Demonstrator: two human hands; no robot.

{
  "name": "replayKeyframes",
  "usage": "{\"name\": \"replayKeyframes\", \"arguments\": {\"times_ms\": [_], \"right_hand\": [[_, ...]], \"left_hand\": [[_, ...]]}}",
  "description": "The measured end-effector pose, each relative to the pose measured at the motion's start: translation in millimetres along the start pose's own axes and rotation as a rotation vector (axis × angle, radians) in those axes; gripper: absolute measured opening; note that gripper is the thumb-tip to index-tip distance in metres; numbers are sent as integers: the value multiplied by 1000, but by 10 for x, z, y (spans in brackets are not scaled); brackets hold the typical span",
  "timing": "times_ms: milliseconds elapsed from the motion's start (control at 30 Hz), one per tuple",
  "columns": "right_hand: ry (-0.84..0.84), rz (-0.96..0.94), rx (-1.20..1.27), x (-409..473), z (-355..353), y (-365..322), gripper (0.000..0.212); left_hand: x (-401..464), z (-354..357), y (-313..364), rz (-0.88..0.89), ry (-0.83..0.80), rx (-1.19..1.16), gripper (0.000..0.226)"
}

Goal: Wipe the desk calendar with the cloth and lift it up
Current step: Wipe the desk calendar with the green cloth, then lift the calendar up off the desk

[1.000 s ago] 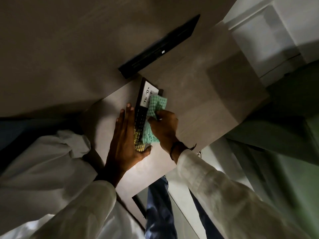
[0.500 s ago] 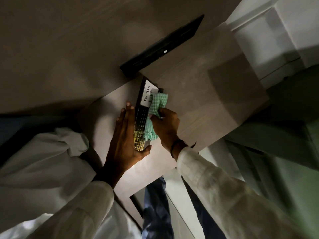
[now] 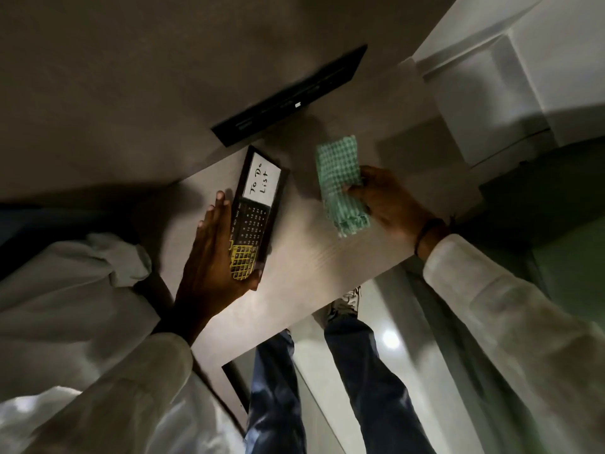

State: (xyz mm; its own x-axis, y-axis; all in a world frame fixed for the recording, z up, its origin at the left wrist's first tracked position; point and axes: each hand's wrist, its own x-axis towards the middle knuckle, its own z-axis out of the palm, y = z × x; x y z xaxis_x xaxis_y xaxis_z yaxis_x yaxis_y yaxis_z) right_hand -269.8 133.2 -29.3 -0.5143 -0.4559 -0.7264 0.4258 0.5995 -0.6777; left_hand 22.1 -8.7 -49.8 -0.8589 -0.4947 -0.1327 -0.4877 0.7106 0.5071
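The desk calendar (image 3: 257, 204) is a long black board with a white "To Do List" panel, a date grid and a yellow patch at its near end. My left hand (image 3: 212, 257) grips its left edge and near end, thumb under the yellow part. Whether the calendar rests on the pale wooden desk (image 3: 314, 257) or hangs just above it I cannot tell. My right hand (image 3: 389, 201) holds the green checked cloth (image 3: 340, 185) well to the right of the calendar, apart from it.
A flat black device (image 3: 288, 96) lies at the back of the desk beside the wall. A white cabinet (image 3: 510, 80) stands at the right. The desk's front edge runs just below my hands, with my legs (image 3: 327, 381) and the floor beyond it.
My right hand has pulled the cloth off the calendar and moved it to the right. The calendar's whole face now shows. My left hand stays on its left edge.
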Motion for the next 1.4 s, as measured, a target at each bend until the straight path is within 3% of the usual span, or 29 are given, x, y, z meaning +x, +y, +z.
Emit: {"name": "replayKeyframes", "arguments": {"times_ms": [133,233,300,367,467,567,633,700,867,1067,1400], "right_hand": [[246,89,-310,112,-239,291,20],[453,-94,-481,51,-221,327,19],[457,-231,-482,-12,-105,199,33],[317,-263,-500,-24,91,-4,42],[116,-194,-453,77,490,-378,48],[8,-97,-382,200,915,-755,49],[-87,-50,-447,275,1124,-904,52],[-187,0,-529,287,1278,-965,58],[-183,-9,-614,245,1291,-845,52],[-120,118,-414,298,972,-710,55],[-123,183,-153,287,1057,-731,54]], "left_hand": [[4,24,-26,-34,-30,20,130],[17,31,-27,-85,-65,19,127],[8,3,15,-187,-58,-66,125],[-73,-56,143,-354,8,-223,118],[-239,-72,469,-731,215,-585,102],[-153,-109,721,-1389,458,-1033,84],[-49,-194,827,-1688,487,-1291,82],[-6,-257,862,-1796,450,-1503,83],[94,-399,777,-1638,416,-1652,76],[396,-679,450,-1356,420,-1413,62],[664,-634,122,-1253,465,-1383,71]]}}
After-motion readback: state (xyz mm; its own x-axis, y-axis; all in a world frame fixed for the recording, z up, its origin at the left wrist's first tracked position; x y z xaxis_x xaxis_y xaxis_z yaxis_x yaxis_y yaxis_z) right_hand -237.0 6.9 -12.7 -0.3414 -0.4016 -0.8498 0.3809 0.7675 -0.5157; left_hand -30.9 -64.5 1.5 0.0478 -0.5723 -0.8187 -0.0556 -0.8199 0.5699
